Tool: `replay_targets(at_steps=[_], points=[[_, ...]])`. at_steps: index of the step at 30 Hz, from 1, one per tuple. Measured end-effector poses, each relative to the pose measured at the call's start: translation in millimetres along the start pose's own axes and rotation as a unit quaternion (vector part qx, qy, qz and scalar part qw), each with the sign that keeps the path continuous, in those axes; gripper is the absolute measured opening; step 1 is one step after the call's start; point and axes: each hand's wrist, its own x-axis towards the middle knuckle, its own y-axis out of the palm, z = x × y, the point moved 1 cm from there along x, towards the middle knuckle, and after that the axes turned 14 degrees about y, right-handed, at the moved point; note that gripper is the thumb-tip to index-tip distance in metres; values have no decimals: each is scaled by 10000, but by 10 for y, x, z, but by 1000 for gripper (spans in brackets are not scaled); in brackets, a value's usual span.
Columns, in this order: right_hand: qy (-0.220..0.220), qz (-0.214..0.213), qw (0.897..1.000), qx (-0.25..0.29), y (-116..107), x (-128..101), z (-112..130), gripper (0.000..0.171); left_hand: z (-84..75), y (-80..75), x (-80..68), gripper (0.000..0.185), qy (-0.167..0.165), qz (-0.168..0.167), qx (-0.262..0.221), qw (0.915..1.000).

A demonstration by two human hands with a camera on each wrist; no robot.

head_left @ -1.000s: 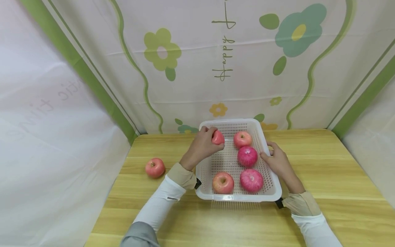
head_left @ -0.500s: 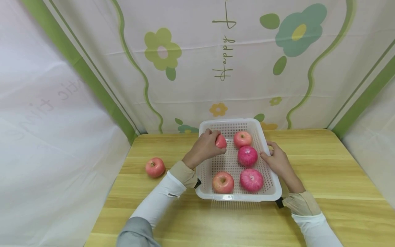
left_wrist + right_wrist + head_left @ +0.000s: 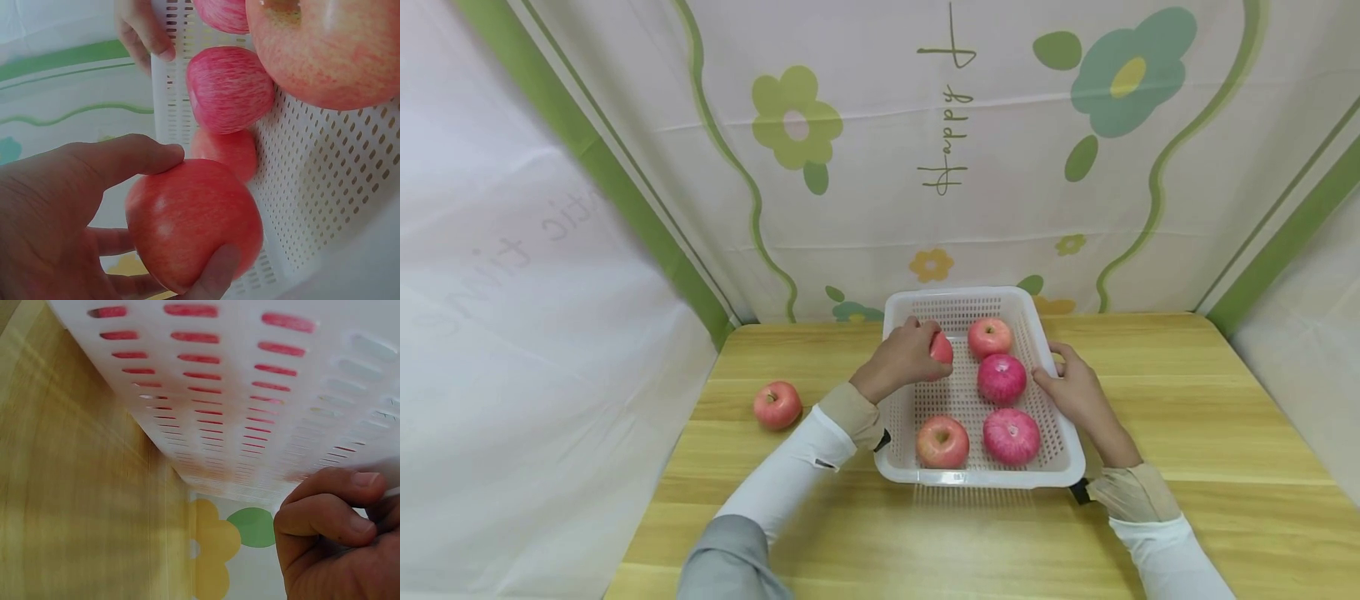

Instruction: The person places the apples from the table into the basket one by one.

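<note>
My left hand [image 3: 904, 360] grips a red apple [image 3: 195, 222], thumb on one side and fingers round the other, inside the back left part of a white perforated plastic basket [image 3: 977, 479]. My right hand [image 3: 1077, 390] holds the basket's right rim, its fingers curled at the outer wall in the right wrist view. Two pinkish-red apples, one at the middle [image 3: 1002, 379] and one at the front right [image 3: 1011, 437], lie in the basket. A paler apple [image 3: 989, 338] sits behind them, and another paler apple [image 3: 942, 443] rests at the front left.
A single apple [image 3: 777, 406] lies on the wooden table [image 3: 722, 475] left of the basket. Behind the table hangs a white curtain [image 3: 865, 200] with flower prints, and more white cloth [image 3: 550, 333] hangs at the left side.
My left hand has moved slightly right and toward the front with the apple in its grip, deeper over the basket. The right hand and the basket have stayed in place.
</note>
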Motion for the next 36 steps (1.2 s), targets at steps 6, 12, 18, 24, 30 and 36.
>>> replay_targets(at_steps=[6,12,18,24,30,36], points=[[-6,-10,10000,-45,1,7,2,66,-6,18,35,50,-9,268,68,9996],[59,73,9999,-45,5,2,8,66,-23,31,68,54,-86,394,184,9990],[72,62,9999,-57,10,-3,9,67,-22,28,84,58,-126,499,289,9983],[67,-20,9999,-112,-5,-5,10,67,-8,23,97,59,-88,609,220,9979],[32,-45,9999,-134,-12,-10,11,67,6,46,111,45,-18,772,302,9966],[36,-13,9999,-117,-4,-6,13,67,-14,90,126,49,-85,950,433,9945]])
